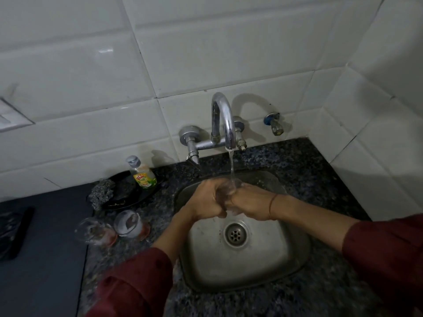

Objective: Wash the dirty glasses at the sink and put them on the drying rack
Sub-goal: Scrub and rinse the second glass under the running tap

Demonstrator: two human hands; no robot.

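In the centre of the frame I hold a clear drinking glass [229,187] over the square stainless-steel sink [247,271]. It sits right under the thin stream of water [231,165] running from the curved chrome tap [223,115]. My left hand [204,201] has its grip curled round the glass from the left. My right hand [250,205] closes its grip on it from the right, with a thin orange thread [272,203] at that wrist. The hands meet around the glass and hide most of its body. Below them lies the round metal drain [235,234].

Left of centre, on the speckled dark granite desk [297,161], stands a blurred clear glass with reddish dregs [97,232]. A second soiled clear glass [130,224] stands just beside it, nearer the sink. Above these a black oval plate [123,199] carries a small bottle of yellow-green dish soap [143,175] and a steel wool scrubber [101,193]. Glossy white wall tiles [206,42] fill the upper frame. My dark red sleeves [384,248] enter from the lower corners.
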